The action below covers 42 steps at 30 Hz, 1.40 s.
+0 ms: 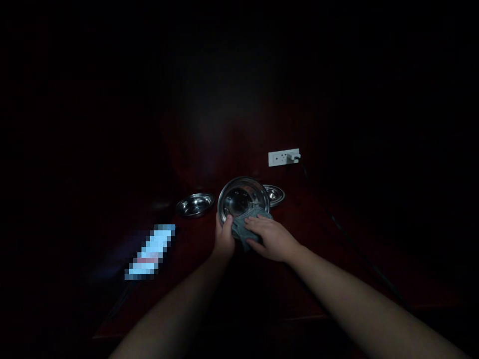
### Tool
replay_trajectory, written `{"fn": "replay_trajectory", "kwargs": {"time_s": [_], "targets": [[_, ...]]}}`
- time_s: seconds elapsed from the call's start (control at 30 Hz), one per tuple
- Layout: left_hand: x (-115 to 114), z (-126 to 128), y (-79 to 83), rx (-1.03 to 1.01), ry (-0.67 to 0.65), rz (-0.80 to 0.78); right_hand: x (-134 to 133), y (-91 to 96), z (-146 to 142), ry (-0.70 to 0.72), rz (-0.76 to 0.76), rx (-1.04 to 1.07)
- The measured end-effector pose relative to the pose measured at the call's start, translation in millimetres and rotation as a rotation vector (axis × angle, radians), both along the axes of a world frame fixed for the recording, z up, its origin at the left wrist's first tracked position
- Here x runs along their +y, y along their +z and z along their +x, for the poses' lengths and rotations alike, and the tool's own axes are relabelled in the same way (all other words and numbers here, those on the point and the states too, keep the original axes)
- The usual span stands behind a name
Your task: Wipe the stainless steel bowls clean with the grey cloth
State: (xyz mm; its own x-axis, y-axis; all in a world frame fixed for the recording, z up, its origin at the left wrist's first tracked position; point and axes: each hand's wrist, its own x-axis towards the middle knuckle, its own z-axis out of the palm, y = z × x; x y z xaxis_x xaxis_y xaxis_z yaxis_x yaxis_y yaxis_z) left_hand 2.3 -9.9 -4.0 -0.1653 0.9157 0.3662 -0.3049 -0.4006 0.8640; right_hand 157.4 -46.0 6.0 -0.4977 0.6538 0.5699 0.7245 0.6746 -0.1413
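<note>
A shiny metal bowl (pixel 239 194) is tilted up with its open side facing me. My left hand (pixel 225 240) grips it at the lower left, the thumb over the rim and the fingers mostly hidden behind. A grey-green cloth (pixel 242 230) lies over the bowl's lower right rim. My right hand (pixel 275 239) presses this cloth against the bowl, its fingers closed over the fabric.
Shallow metal dishes rest on the dark red table (pixel 194 239): one dish (pixel 195 205) at left, another dish (pixel 275 194) partly behind the bowl. A lit, blurred-out screen (pixel 151 252) lies at left. A white socket (pixel 283 157) holds a plug, its cable (pixel 352 237) trailing right.
</note>
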Motion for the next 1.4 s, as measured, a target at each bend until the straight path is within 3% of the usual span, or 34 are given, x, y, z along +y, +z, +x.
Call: {"fn": "replay_trajectory", "kwargs": {"time_s": [0.3,0.5,0.77,1.13,1.4], "targets": [[2.3,-5.9,-8.8,0.001,-0.014,-0.008,2.1,-0.1,-4.5,-0.067,0.0,-0.009],[1.6,-10.2,-6.4,-0.048,-0.236,-0.165,-0.3,-4.0,-2.4,-0.085,-0.012,-0.003],[-30.4,4.2,-7.6,-0.115,-0.394,-0.252,-41.4,-8.1,-4.8,-0.035,0.052,0.027],[-59.9,8.7,-2.2,-0.155,-0.404,-0.332,-59.8,-21.2,-19.5,0.0,-0.024,-0.014],[-60.2,12.3,-8.7,-0.14,-0.285,-0.331,-72.9,-19.7,-23.2,-0.146,-0.119,-0.014]]}}
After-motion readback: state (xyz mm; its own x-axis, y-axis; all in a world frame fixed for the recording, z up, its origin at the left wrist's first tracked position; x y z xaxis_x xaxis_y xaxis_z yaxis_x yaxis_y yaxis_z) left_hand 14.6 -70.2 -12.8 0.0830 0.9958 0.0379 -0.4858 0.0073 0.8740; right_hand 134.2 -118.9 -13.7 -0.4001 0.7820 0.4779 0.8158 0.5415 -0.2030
